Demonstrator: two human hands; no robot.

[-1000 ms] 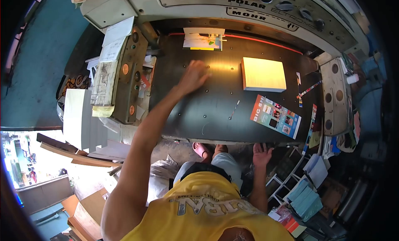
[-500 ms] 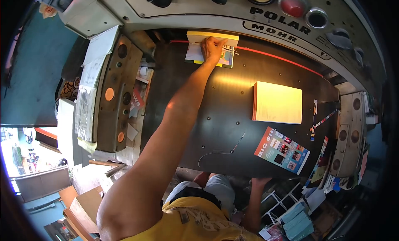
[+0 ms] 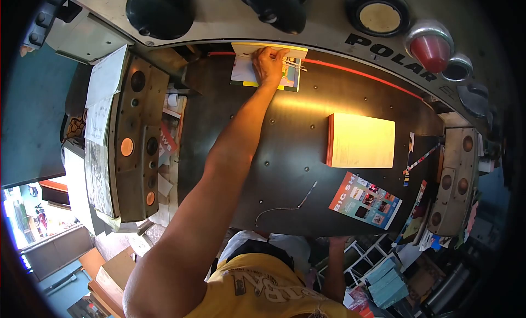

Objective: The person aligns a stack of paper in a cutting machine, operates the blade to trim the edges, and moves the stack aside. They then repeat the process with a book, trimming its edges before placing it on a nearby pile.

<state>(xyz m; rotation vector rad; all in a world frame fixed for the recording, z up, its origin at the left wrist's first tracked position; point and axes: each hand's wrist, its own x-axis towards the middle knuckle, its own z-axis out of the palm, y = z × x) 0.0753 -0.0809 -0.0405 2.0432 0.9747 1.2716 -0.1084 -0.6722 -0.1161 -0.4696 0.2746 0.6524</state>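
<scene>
Dark, polished steel machine table (image 3: 285, 170) of a grey paper-cutting machine (image 3: 329, 30), whose housing, lettered POLAR, carries a row of large knobs and a red push button (image 3: 431, 48) along the top of the view. A red line (image 3: 361, 74) runs along the back edge of the table beneath the housing. The person's left arm (image 3: 219, 170) stretches from the lower left diagonally across the table to its far edge. There the left hand (image 3: 269, 65) lies palm down, fingers curled and pressing on a small stack of printed sheets with a pale yellow top and coloured edges (image 3: 266, 71), which sits at the back of the table, touching the red line and partly under the housing; the hand covers the stack's middle. To the right, well apart from that hand, lies a thick rectangular stack of cream-white paper (image 3: 361, 141), and just in front of it a blue-and-orange printed leaflet (image 3: 366, 200). A thin paper offcut strip with a curled tail (image 3: 293, 204) lies near the table's front edge. The right hand (image 3: 338, 241) hangs below the front edge, mostly hidden; whether it is open or closed cannot be told.
</scene>
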